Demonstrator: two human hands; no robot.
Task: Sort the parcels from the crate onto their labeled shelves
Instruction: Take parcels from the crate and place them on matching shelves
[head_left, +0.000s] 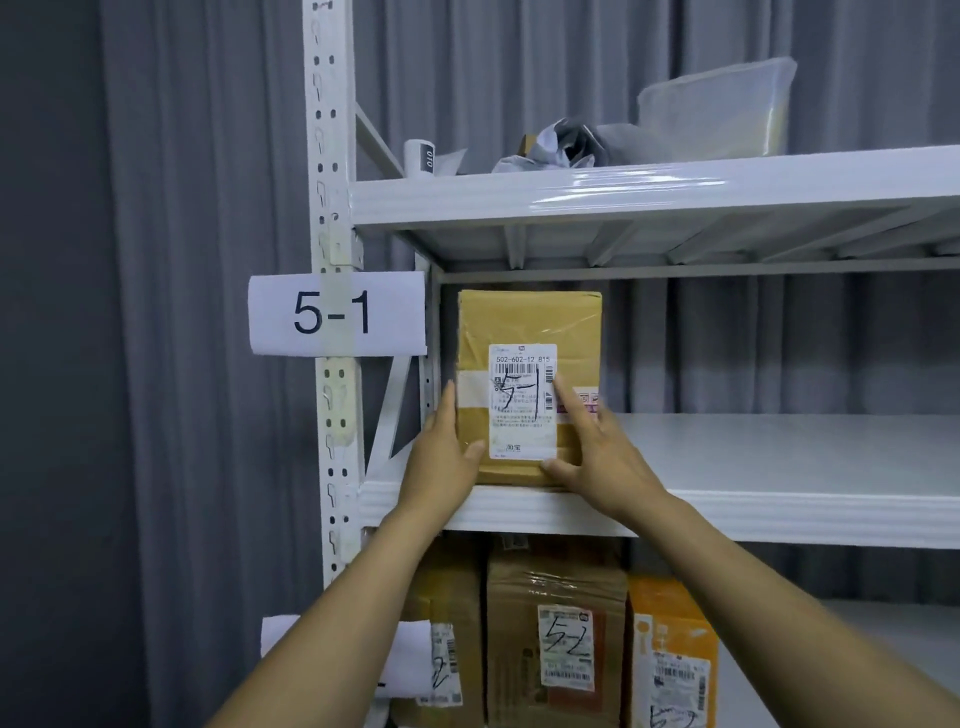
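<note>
Parcel (527, 322): brown carton, standing on end at the left end of the middle shelf (779, 514), its base just behind the shelf's front edge. The printed label (522, 400) faces you, with "5-1" handwritten across it.

The shelf tag (335, 314) taped to the left post (332, 156) reads "5-1", so mark and tag agree. Judgement: this is the correct level, and the label faces out so it can be read against the tag.

Your left hand (441, 457) lies flat against the carton's left side, fingers straight and thumb on the front face. Your right hand (602, 457) has its fingers spread on the front over the label's right edge, with the thumb low near the base. Neither hand curls round the carton. Both press it, which looks like squaring and steadying a tall, narrow box that could tip.

Lower shelf: three cartons side by side. The middle one (556, 623) is marked "5-2" and an orange one (670, 654) stands to its right.

Upper shelf (623, 192): crumpled grey and clear mailer bags (717, 109).

The crate is not in view.
</note>
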